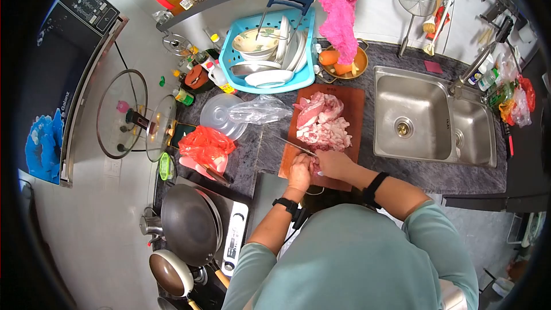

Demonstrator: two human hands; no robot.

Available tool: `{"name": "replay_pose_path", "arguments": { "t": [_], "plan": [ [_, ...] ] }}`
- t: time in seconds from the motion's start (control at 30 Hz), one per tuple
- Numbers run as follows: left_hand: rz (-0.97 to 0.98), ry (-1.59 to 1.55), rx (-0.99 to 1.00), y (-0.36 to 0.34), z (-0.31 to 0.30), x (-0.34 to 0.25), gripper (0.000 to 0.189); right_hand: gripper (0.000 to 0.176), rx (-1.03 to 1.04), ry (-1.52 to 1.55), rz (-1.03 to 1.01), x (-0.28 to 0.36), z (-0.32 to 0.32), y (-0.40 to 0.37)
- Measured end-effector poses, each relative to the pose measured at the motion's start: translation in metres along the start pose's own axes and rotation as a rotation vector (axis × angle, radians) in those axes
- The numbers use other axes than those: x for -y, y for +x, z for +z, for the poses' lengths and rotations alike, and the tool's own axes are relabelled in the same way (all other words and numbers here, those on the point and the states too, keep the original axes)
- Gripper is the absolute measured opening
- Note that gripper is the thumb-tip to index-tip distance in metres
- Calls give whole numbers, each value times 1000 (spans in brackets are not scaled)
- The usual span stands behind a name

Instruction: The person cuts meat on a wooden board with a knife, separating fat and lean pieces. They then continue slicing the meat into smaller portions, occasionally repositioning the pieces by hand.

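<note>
- Right grip [334, 163]: fingers closed on the knife [294, 145]. The handle is hidden inside the hand, and the blade runs out to the left across the board.
- Left grip [300, 171]: curled down and clamped on a meat piece [313, 165] at the near edge of the cutting board [356, 106]. The two hands are almost touching.
- Cut meat pile [321, 121] sits mid-board, just beyond the hands, with raw pink chunks heaped up.
- The board lies on the dark desk [402, 173], just left of the sink [425, 112]. A clear plastic bag [259, 109] and a red bag [205, 144] lie to the board's left, off the board.
- Step in hand, as I read it: slicing the held piece.
- Doing it well:
  - Keep the left fingertips tucked, with the knuckles guiding the blade flat. The hands are too close together for any slack.
  - The blade tip reaches the board's left edge, so draw the knife back until the cut lands over wood, not desk.
  - Raw meat is slippery, so press it flat and use one long draw stroke rather than sawing.
  - Push finished slices up onto the pile. There isn't much free board left at the near edge.
- Risk: the piece may slide under the left grip mid-stroke. I can't tell from this view how sharp the blade is or how thick the piece is.
</note>
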State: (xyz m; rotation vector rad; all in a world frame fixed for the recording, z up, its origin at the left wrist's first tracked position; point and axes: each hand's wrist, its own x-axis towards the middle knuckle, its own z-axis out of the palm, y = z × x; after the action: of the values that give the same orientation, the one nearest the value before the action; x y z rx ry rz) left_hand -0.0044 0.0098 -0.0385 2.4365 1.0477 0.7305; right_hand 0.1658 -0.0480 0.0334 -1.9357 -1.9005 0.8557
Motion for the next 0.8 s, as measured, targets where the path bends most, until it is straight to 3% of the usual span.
{"name": "replay_pose_path", "arguments": {
  "t": [0.17,0.57,0.8],
  "plan": [
    [9,-53,-80,-4,-4,-6,12,21,-45,63,-19,-22,12,7],
    [-16,-38,-76,-8,-4,-3,12,21,79,-102,16,-2,-48,-53],
    [7,-23,-64,-4,-5,-4,10,19,6,-61,-74,-3,3,-2]
  ]
}}
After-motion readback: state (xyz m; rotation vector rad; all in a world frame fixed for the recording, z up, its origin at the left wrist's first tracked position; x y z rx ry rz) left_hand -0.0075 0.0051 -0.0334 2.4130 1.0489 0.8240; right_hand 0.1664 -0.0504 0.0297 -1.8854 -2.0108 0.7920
